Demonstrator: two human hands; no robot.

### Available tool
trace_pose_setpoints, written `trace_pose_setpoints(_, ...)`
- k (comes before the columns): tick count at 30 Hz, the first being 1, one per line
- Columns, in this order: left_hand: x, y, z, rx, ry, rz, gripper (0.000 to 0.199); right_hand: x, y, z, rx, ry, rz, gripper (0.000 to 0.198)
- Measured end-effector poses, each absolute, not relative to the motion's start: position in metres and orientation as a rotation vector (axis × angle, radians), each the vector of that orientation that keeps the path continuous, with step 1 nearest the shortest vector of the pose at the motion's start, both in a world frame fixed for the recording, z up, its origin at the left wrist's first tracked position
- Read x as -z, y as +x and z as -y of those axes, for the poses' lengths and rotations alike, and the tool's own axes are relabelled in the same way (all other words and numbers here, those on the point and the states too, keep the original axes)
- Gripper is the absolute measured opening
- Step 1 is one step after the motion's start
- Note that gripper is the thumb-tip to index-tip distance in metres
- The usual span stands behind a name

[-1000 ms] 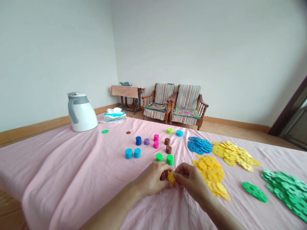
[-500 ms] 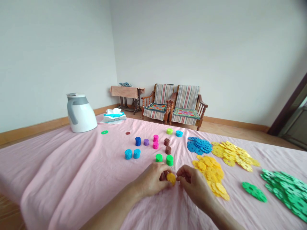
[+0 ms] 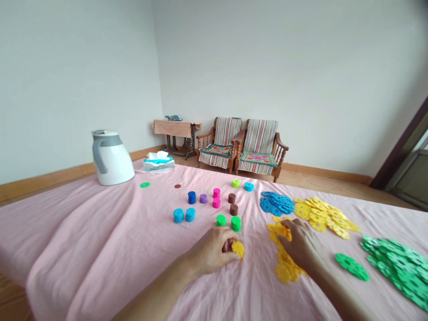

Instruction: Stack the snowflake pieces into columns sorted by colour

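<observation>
My left hand (image 3: pixel 216 250) is closed around a yellow snowflake disc (image 3: pixel 238 249), held on edge between thumb and fingers; whether more discs sit behind it is hidden. My right hand (image 3: pixel 301 243) reaches over the orange-yellow pile of discs (image 3: pixel 286 263), thumb and fingertips apart and touching the discs at its upper part. Just beyond my left hand stand two bright green disc stacks (image 3: pixel 236 224). Further off are brown stacks (image 3: pixel 233 209), pink stacks (image 3: pixel 216 203), a purple stack (image 3: pixel 203 199), a dark blue stack (image 3: pixel 191 197) and two light blue stacks (image 3: pixel 178 216).
A blue disc pile (image 3: pixel 277 203), a lighter yellow pile (image 3: pixel 329 217) and a green pile (image 3: pixel 397 267) lie on the right, with a large green disc (image 3: pixel 352 266) nearby. A white jug (image 3: pixel 115 160) and a tissue pack (image 3: pixel 158 162) stand at back left on the pink cloth (image 3: pixel 133 249).
My right hand has moved right, from beside the yellow disc in my left hand to the orange-yellow pile. My left hand stays in place with its disc.
</observation>
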State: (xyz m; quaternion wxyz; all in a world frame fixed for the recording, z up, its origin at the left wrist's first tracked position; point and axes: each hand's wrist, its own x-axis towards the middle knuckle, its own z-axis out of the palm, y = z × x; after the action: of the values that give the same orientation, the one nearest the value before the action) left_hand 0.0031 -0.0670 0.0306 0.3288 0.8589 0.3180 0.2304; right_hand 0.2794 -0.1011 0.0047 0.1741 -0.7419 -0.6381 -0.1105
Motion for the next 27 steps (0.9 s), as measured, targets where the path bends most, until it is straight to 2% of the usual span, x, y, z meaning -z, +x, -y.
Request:
trace_pose_setpoints(8,-0.031,0.003,0.067,-0.593,2.232,-0.849,0.029,-0.003,0.280,0.100,0.230,-2.092,1.804,0.018)
trace_pose_setpoints(13,-0.033,0.003,0.067,-0.564,2.209,-0.868,0.029,0.003,0.276,0.096,0.176,-1.926,1.718,0.013)
trace_pose_setpoints(21,-0.033,0.003,0.066,-0.575,2.139,-0.842,0.028,-0.023,0.199,0.118,-0.379,-1.559,1.780,0.016)
trace_pose_setpoints(27,-0.028,0.003,0.064,-0.624,2.063,-0.744,0.035,-0.017,0.176,0.124,-0.482,-1.474,1.789,0.021)
